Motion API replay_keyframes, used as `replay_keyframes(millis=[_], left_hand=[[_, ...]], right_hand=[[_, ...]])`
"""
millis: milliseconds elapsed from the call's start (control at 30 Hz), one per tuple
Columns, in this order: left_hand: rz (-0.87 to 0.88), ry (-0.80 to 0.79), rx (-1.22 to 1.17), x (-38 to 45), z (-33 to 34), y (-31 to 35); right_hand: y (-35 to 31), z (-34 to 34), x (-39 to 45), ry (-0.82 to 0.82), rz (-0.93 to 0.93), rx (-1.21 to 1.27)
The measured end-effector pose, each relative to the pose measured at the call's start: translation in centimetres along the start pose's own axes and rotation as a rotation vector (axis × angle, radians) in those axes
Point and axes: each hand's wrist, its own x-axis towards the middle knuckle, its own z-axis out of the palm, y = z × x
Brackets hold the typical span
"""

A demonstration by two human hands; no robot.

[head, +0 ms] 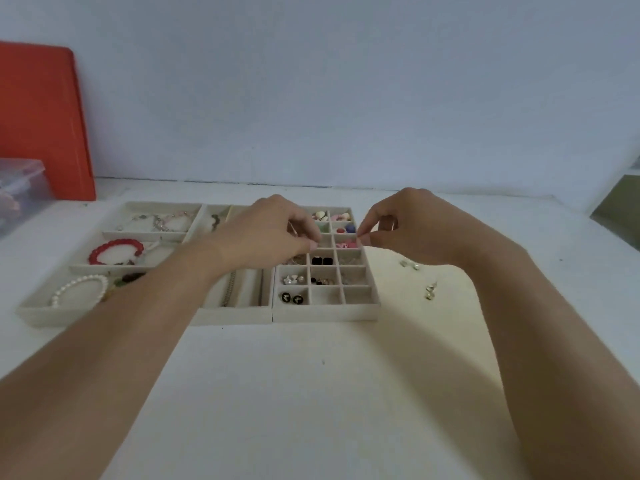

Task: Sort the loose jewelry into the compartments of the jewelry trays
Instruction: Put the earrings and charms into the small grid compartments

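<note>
Three beige jewelry trays stand side by side. The left tray holds a red bead bracelet, a pearl bracelet and chains. A chain lies in the middle tray. In the grid tray, earrings and beads fill several small compartments. My left hand hovers over the grid tray's upper left, its fingertips pinched on something thin and silvery. My right hand pinches a tiny piece over the tray's upper right edge; it is too small to identify. Loose earrings lie to the right of the trays.
An orange board leans on the wall at the far left, with a clear plastic box in front of it. Two more small studs lie near my right wrist. The table's right edge runs diagonally.
</note>
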Motion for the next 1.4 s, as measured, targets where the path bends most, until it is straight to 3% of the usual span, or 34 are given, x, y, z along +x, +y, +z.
replay_keyframes(millis=[233, 467, 800, 1000, 1100, 1233, 1400], left_hand=[[0.059, -0.018, -0.022, 2.6, 2.1, 3.5], [0.057, -0.063, 0.004, 4.8, 5.7, 5.6], [0.047, -0.034, 0.008, 5.0, 5.8, 5.2], [0.045, -0.042, -0.056, 4.3, 5.7, 4.8], [0.049, -0.02, -0.129, 4.2, 6.1, 5.0], [0.039, -0.006, -0.269, 4.0, 6.2, 5.4], [0.041, -0.02, -0.309, 3.6, 5.7, 5.6]], right_hand=[[6.5, -2.9, -1.5, -0.039, 0.248, -0.086], [8.7, 0.9, -0.4, -0.148, 0.292, -0.082], [10.1, 2.7, 0.1, 0.004, 0.36, 0.151], [9.7, 2.4, -0.2, 0.078, 0.325, 0.205], [9.2, 1.5, -0.5, 0.131, 0.248, 0.423], [7.9, 0.9, -1.0, 0.067, 0.137, 0.741], [7.0, 1.2, -0.9, 0.035, 0.098, 0.851]])
